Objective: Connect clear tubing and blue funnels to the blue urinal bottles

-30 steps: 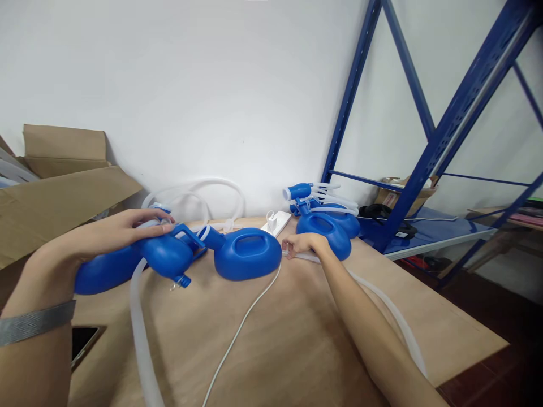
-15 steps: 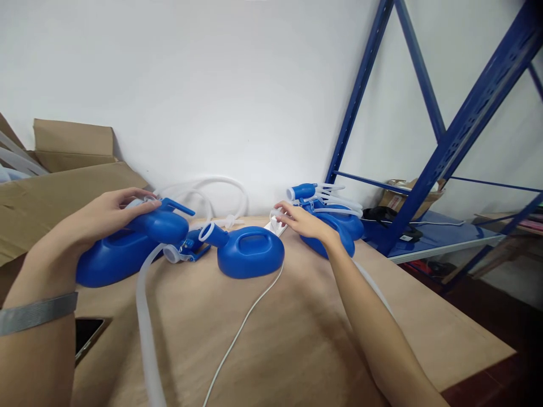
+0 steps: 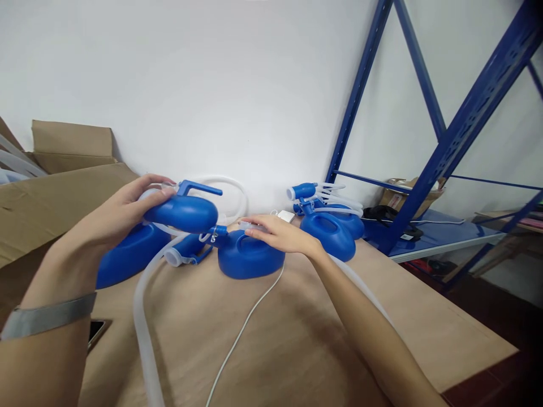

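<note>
Blue plastic vessel (image 3: 182, 213), bulbous, glossy, with a flat blue handle jutting from its top: held in my left hand (image 3: 127, 212), fingers curled over its rear end, raised just above the wooden table (image 3: 297, 339). Translucent hose (image 3: 142, 316), thick and pale, hangs from beneath it and runs along the table toward me. Second blue vessel (image 3: 250, 257), flatter, with a recessed oval grip, lies on the table at centre; my right hand (image 3: 278, 233) rests over its top, fingers loosely extended, and seems to pinch a small clear piece at the fingertips, though the blur keeps me from being sure. Third blue vessel (image 3: 127, 260) lies beneath my left hand. Further blue vessels (image 3: 331, 232) with coiled clear tubing stand near the wall, just right of my right hand. White cable (image 3: 241, 333) crosses the tabletop between my arms. Cardboard box (image 3: 51, 192) crowds the left side; blue shelf frame (image 3: 424, 169) stands past the table's right edge. Open board lies in front, between the arms and toward the right corner. Phone (image 3: 98, 330) sits at the left edge.
</note>
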Available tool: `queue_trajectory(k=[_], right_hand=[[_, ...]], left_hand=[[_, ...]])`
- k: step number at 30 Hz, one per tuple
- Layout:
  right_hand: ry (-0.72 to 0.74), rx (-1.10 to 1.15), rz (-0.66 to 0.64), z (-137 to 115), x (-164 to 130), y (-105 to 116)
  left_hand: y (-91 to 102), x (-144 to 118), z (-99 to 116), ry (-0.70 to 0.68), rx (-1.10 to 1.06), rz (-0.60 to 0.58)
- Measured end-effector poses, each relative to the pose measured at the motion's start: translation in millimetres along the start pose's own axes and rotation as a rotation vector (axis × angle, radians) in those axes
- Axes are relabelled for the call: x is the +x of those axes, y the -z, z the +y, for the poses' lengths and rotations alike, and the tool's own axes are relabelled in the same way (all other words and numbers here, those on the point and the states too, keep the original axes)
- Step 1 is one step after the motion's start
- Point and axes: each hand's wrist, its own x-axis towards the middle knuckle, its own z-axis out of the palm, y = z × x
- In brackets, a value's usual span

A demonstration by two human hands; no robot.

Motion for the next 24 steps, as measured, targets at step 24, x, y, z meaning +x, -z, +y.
queue_trajectory(k=[24], right_hand=[[-0.189,0.022,0.406,-32.8,-3.2,7.8]], left_hand=[[-55.5,4.1,39.6,-0.290,-0.203,0.467]])
